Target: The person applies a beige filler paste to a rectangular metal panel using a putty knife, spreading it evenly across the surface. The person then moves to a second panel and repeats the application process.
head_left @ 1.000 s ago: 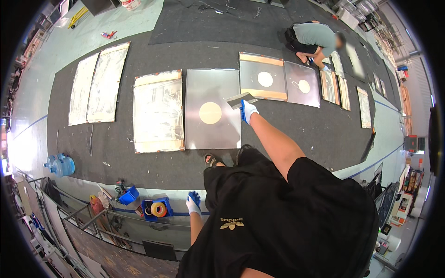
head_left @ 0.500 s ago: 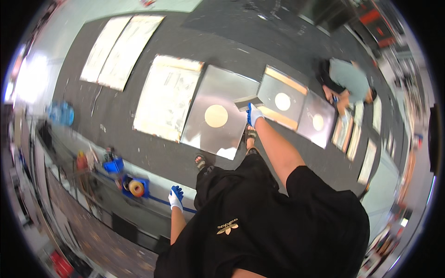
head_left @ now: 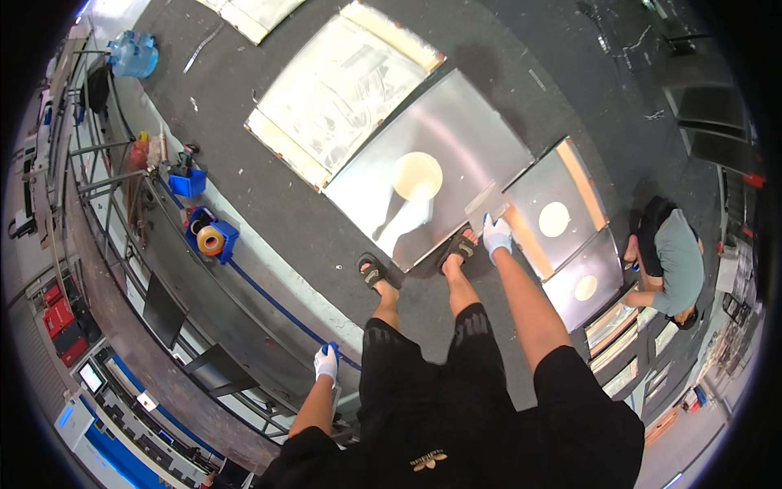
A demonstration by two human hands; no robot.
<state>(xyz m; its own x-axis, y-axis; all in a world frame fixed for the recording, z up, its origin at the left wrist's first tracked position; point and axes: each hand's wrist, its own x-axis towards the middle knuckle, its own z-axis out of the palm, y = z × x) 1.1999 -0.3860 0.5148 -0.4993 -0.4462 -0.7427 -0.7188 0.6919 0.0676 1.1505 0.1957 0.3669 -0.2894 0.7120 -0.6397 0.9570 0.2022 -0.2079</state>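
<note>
My right hand (head_left: 496, 236), in a white and blue glove, grips a wide flat grey scraper-like blade (head_left: 486, 203). The blade is over the right edge of a shiny metal panel (head_left: 476, 122), which has a round cream disc (head_left: 418, 176) on it. Right of the blade lies another grey panel (head_left: 570, 183) with wooden strips along its edges and a second pale disc (head_left: 554, 219). My gloved left hand (head_left: 326, 363) is low at my left side, close to a blue hose or bar (head_left: 281, 308); its fingers are curled and nothing shows in them.
A whitish panel (head_left: 342, 90) lies beyond the shiny one. At right a co-worker in a grey-green shirt (head_left: 678, 259) crouches by smaller frames (head_left: 612, 318). Along my left runs a metal rack with a blue bin of tape rolls (head_left: 212, 236); a blue water bottle (head_left: 133, 55) stands beyond.
The view has turned and shifted, so the panels sit differently in it. My right hand still holds the blade, now lower and by the panel's right edge. The left hand stays low at my side.
</note>
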